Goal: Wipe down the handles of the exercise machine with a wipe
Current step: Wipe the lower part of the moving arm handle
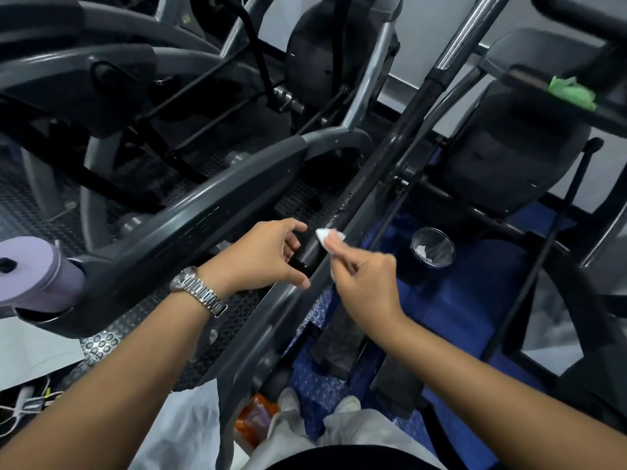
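Observation:
A long black handle [383,157] of the exercise machine runs diagonally from the upper right down to its capped end at centre frame. My left hand [264,256], with a metal watch on the wrist, curls around that capped end, fingers loosely wrapped. My right hand [364,283] pinches a small white wipe [327,236] between thumb and fingers. The wipe touches the handle just above my left hand. The handle's surface above the wipe looks wet and shiny.
A grey curved machine arm [210,212] crosses at left, with a purple roll [30,273] in its holder. A small bin [432,247] holding white scraps stands on the blue floor at right. A green cloth [571,93] lies on the upper right machine.

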Demonstrator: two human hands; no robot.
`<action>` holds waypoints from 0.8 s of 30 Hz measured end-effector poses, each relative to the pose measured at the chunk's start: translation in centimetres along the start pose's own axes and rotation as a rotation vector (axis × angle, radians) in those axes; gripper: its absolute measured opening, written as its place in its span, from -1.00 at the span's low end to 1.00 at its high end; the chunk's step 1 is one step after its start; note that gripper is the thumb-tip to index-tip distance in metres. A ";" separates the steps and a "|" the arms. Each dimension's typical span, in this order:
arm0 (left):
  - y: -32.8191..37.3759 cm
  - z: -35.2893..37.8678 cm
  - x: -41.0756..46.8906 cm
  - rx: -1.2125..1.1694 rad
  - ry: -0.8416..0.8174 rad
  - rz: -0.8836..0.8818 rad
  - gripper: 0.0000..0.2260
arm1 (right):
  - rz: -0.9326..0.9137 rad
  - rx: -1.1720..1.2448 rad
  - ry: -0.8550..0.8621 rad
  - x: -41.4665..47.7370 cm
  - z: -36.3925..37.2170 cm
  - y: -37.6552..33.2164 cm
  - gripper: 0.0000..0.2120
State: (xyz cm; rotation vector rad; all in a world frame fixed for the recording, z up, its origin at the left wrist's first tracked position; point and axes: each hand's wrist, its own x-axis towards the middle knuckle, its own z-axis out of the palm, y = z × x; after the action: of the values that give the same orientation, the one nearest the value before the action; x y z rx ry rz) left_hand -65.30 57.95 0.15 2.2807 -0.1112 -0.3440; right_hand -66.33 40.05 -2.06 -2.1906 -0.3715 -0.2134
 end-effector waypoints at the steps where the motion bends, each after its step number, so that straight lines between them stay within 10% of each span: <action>1: 0.0 0.0 0.0 -0.001 0.002 -0.002 -0.17 | 0.017 -0.006 0.041 1.1 -0.2 0.4 -0.67; 24: 0.7 0.5 -0.9 -0.045 0.112 -0.018 -0.40 | -0.369 -0.240 -0.025 5.0 -0.5 2.8 -0.67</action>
State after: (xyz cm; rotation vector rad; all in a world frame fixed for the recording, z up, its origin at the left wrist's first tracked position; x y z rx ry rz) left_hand -66.33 57.29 0.58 2.2522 -0.0252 -0.2247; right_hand -60.72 38.98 -2.40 -2.3456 -0.8005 -0.4534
